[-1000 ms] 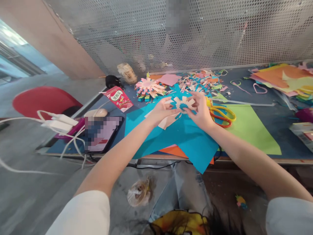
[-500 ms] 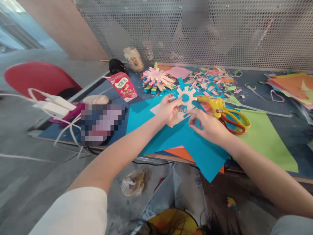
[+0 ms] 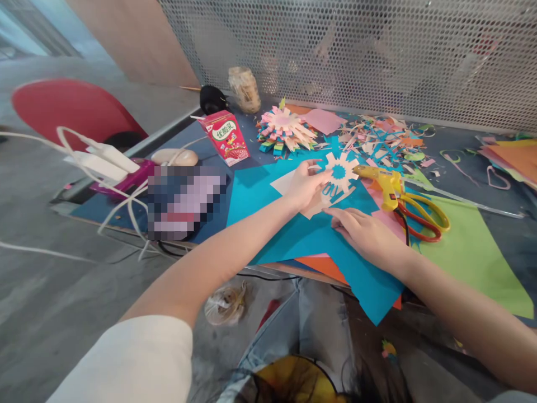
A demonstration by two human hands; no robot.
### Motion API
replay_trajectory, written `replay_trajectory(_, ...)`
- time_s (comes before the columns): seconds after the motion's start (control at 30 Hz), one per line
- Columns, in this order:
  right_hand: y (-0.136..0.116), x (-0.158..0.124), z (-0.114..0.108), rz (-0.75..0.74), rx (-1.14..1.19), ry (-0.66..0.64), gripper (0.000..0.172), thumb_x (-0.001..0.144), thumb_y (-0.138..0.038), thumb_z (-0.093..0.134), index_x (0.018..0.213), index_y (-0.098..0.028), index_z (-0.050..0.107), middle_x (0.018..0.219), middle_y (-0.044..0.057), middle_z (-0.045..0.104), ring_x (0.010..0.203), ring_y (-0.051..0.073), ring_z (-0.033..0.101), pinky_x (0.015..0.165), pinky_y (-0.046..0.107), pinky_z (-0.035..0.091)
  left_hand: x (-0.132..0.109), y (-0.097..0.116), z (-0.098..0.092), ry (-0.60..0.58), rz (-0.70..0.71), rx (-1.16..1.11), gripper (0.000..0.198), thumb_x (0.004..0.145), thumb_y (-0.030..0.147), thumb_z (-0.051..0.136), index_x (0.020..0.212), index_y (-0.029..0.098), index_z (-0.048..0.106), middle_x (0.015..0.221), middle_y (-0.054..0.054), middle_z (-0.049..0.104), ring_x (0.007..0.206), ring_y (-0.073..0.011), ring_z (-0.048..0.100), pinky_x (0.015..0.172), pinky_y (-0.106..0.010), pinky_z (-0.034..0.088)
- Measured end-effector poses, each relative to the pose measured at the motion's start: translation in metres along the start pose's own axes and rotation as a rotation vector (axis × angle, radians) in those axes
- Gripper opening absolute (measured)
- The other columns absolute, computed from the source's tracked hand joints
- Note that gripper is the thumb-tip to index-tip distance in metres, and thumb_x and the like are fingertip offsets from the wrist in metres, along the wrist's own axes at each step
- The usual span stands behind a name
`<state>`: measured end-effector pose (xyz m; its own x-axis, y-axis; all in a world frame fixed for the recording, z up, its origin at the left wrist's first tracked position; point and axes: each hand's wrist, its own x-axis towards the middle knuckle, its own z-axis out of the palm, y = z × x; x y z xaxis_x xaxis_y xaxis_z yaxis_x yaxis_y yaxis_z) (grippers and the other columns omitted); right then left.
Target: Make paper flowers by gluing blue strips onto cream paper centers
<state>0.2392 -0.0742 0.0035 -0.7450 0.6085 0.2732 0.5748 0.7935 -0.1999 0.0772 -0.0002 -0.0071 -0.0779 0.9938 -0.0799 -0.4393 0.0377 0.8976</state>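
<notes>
My left hand [image 3: 308, 184] is closed on a pale pink toothed paper ring [image 3: 347, 182], its fingertips at the ring's left edge. Blue shows through the ring's centre. Below it, a pale pink sheet [image 3: 312, 208] with small cut slots lies partly under that hand. My right hand [image 3: 358, 230] rests low over the blue paper [image 3: 268, 224], index finger stretched toward the pale sheet and the other fingers bent. It appears to hold nothing. Just right of the ring lie a yellow glue gun [image 3: 388, 183] and scissors with red and yellow handles [image 3: 436, 214].
A layered paper flower [image 3: 285, 126] and a heap of paper scraps [image 3: 381, 140] are at the back. On the left stand a red drink carton [image 3: 229, 140], a purple power strip [image 3: 145, 170] with white cables, and a red chair [image 3: 71, 109]. Green paper [image 3: 482, 252] lies right.
The view has shifted, so the table items sit farther right. My right hand has dropped back slightly from the ring, and its index finger is now straighter. My left hand keeps hold of the ring.
</notes>
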Motion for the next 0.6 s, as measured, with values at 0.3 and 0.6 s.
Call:
replay_trajectory(0.3,-0.004,0.007,-0.007,-0.045,-0.093,-0.068,0.045,0.086,-0.008,0.035,0.13,-0.014,0.042,0.09,0.011,0.065,0.085,0.022,0.062,0.068,0.035,0.054,0.002,-0.005,-0.005,-0.018,0.07,0.243,0.034,0.071,0.014,0.069,0.098,0.019,0.048,0.086,0.0,0.054,0.074,-0.012,0.061,0.068,-0.026,0.048)
replay_trajectory(0.6,0.001,0.014,-0.013,-0.063,-0.159,-0.16,0.051,0.085,-0.006,0.035,0.135,-0.016,0.035,0.092,0.01,0.066,0.081,0.02,0.063,0.062,0.031,0.052,0.0,-0.002,-0.002,-0.005,0.05,0.207,0.031,0.073,0.013,0.067,0.096,0.019,0.047,0.083,0.001,0.052,0.068,-0.0106,0.059,0.063,-0.025,0.048)
